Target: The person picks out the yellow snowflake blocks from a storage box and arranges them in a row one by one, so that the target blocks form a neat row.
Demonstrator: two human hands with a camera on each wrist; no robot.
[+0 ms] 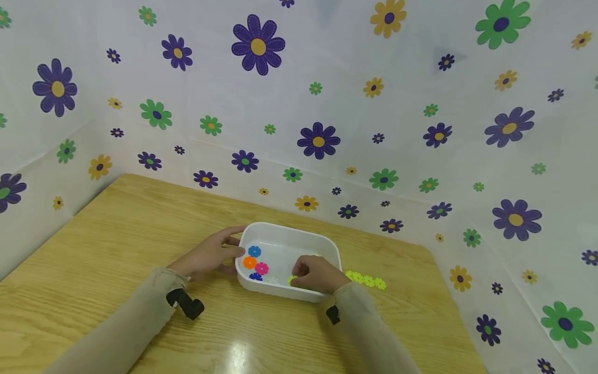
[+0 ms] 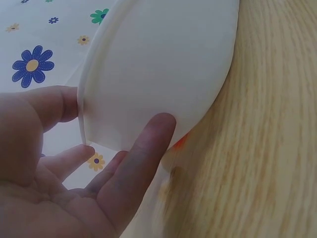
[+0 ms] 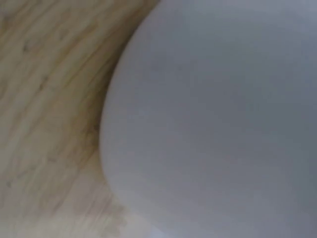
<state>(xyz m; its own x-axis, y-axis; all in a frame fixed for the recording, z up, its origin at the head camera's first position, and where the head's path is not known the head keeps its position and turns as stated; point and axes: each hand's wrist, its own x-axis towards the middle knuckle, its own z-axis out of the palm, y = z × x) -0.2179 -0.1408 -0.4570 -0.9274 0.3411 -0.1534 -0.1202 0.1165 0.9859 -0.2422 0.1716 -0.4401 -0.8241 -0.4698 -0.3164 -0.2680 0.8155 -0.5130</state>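
A person seated at a wooden table [image 1: 117, 244] works over a white plastic tray [image 1: 289, 236] holding loose flower-shaped plastic discs. The left hand [image 1: 210, 255] steadies the tray by its near-left end, apparently so it will not slide: the left wrist view shows the thumb on one side of the rim and the straightened fingers [image 2: 143, 153] laid flat against the outer wall, a light brace more than a squeeze. The right hand [image 1: 317, 272] reaches over the near rim into the tray with its fingers curled downward around a yellow-green disc [image 1: 291, 280] on the tray floor; the head view suggests a pinch, though the fingertips hide most of the piece, and the right wrist view shows only the blurred tray wall. Between the two hands, inside the tray, lie a blue disc [image 1: 254, 251], an orange disc [image 1: 249, 262], a pink disc [image 1: 261, 268] and a dark blue disc [image 1: 255, 277]. Just beyond the right hand, outside the tray, a joined row of yellow-green discs [image 1: 366, 280] rests on the table.
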